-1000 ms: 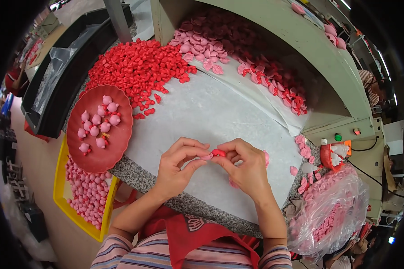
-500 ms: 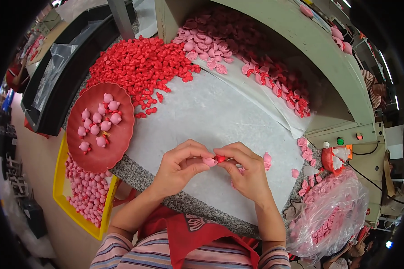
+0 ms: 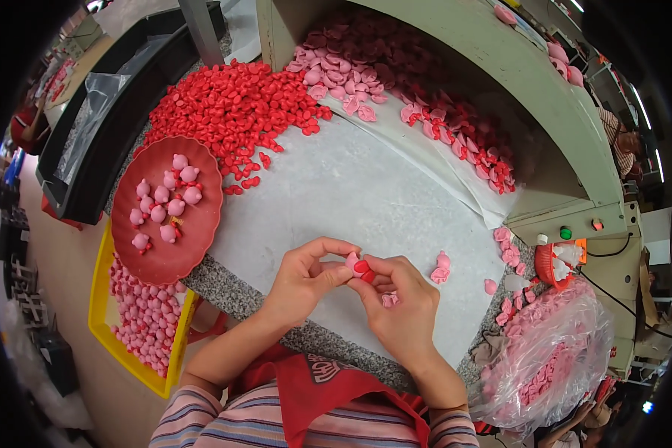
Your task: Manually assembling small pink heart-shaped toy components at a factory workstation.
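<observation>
Above the near part of the white sheet, my two hands meet fingertip to fingertip. My left hand (image 3: 297, 284) pinches a small hollow pink plastic piece (image 3: 352, 260) between thumb and fingers. Pressed against it is a rounded red plastic piece (image 3: 364, 272), which my right hand (image 3: 405, 308) grips. My fingers hide how the two fit together. Another pink piece (image 3: 390, 299) shows by my right hand's curled fingers; whether it is held or lies on the sheet I cannot tell. Right of that hand, some pink pieces (image 3: 441, 269) lie on the sheet.
A red scalloped plate (image 3: 131, 250) at left holds several pink-and-red assembled pieces, above a yellow crate (image 3: 101, 328) of more. Red pieces (image 3: 235, 104) are heaped behind. Pink shells (image 3: 343, 75) lie beneath a grey-green machine housing (image 3: 455, 45). A clear plastic bag (image 3: 552, 358) bulges at right.
My hands have turned the pieces, so more of the red one shows against the pink one. My right hand has shifted slightly left and down, its fingers more curled.
</observation>
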The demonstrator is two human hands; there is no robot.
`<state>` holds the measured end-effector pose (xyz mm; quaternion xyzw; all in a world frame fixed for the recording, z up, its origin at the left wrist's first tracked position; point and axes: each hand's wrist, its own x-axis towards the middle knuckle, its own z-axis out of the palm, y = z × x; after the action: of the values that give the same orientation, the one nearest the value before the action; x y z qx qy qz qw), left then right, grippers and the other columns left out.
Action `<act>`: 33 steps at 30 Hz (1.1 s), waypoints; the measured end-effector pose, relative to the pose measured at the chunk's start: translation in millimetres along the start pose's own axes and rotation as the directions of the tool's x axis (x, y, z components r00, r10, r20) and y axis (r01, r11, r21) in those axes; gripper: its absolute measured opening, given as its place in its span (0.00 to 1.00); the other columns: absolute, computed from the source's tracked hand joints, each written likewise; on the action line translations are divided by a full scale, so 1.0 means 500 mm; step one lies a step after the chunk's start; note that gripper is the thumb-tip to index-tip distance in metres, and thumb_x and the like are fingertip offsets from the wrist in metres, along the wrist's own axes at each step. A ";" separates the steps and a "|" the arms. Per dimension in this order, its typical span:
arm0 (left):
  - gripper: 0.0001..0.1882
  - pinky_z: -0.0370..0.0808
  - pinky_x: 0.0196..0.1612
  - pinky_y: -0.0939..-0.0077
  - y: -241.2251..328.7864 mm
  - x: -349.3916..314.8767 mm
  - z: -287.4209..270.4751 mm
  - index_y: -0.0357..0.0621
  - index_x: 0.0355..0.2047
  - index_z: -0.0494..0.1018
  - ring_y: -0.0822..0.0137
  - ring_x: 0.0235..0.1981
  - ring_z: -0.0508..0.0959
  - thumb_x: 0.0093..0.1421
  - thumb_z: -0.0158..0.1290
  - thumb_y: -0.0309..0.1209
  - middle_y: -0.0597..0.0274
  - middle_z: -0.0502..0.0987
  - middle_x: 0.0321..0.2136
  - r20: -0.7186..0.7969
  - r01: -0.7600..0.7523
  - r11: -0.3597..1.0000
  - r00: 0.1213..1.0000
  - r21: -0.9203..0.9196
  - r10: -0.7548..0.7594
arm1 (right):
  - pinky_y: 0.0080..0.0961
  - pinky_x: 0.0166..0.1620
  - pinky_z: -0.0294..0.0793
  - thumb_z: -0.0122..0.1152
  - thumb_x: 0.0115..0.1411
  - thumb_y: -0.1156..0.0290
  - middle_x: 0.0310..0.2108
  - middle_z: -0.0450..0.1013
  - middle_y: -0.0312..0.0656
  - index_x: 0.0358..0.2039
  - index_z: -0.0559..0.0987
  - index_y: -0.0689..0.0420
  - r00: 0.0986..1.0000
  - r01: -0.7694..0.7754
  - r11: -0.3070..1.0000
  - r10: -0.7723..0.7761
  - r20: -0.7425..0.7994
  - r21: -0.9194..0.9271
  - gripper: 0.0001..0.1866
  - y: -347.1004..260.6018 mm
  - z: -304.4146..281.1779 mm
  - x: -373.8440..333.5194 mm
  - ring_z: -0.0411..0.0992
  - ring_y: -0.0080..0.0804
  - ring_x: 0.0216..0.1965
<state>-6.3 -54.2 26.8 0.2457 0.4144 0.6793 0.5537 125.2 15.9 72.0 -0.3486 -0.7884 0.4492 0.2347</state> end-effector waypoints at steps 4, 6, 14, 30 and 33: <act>0.12 0.75 0.41 0.74 0.007 0.009 -0.001 0.35 0.41 0.68 0.68 0.38 0.75 0.55 0.51 0.21 0.57 0.73 0.38 0.025 0.209 0.947 0.977 -0.242 -0.210 | 0.18 0.31 0.73 0.67 0.44 0.77 0.30 0.74 0.40 0.36 0.74 0.62 0.991 0.066 0.998 -0.066 -0.114 -0.003 0.17 0.003 -0.003 -0.003 0.73 0.23 0.28; 0.11 0.75 0.41 0.76 0.001 0.011 0.003 0.33 0.40 0.68 0.68 0.38 0.76 0.56 0.50 0.20 0.55 0.73 0.38 0.029 0.154 0.979 0.988 -0.131 -0.152 | 0.18 0.30 0.73 0.68 0.43 0.76 0.29 0.74 0.39 0.35 0.74 0.61 0.997 -0.002 1.000 0.003 -0.080 0.016 0.17 0.001 -0.010 0.006 0.73 0.23 0.27; 0.08 0.75 0.40 0.77 0.006 0.007 0.030 0.32 0.36 0.68 0.69 0.36 0.76 0.54 0.50 0.17 0.55 0.74 0.34 0.035 -0.032 0.990 0.999 0.139 0.027 | 0.18 0.24 0.68 0.69 0.42 0.74 0.20 0.69 0.36 0.24 0.73 0.60 0.985 0.080 0.989 -0.098 -0.140 -0.127 0.11 0.018 -0.012 0.010 0.68 0.22 0.19; 0.17 0.72 0.38 0.78 -0.037 0.181 0.060 0.40 0.46 0.67 0.69 0.38 0.72 0.55 0.52 0.24 0.60 0.67 0.44 -0.039 -0.173 0.801 0.970 0.572 0.238 | 0.39 0.36 0.70 0.57 0.50 0.65 0.30 0.73 0.50 0.33 0.78 0.54 0.742 -0.208 0.707 -0.336 -0.580 -0.676 0.11 0.306 -0.323 0.455 0.71 0.49 0.33; 0.13 0.72 0.35 0.79 -0.041 0.142 0.019 0.41 0.41 0.71 0.71 0.37 0.73 0.53 0.52 0.21 0.63 0.70 0.40 -0.068 -0.050 0.737 0.989 0.674 0.128 | 0.39 0.37 0.71 0.55 0.50 0.66 0.32 0.73 0.52 0.35 0.78 0.53 0.795 -0.167 0.649 -0.356 -0.491 -0.742 0.11 0.305 -0.322 0.467 0.71 0.51 0.34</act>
<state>-6.5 17.4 6.1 0.4101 0.6481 0.5231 0.3717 135.9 335.4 30.6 -0.4921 -0.8033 -0.0674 0.3285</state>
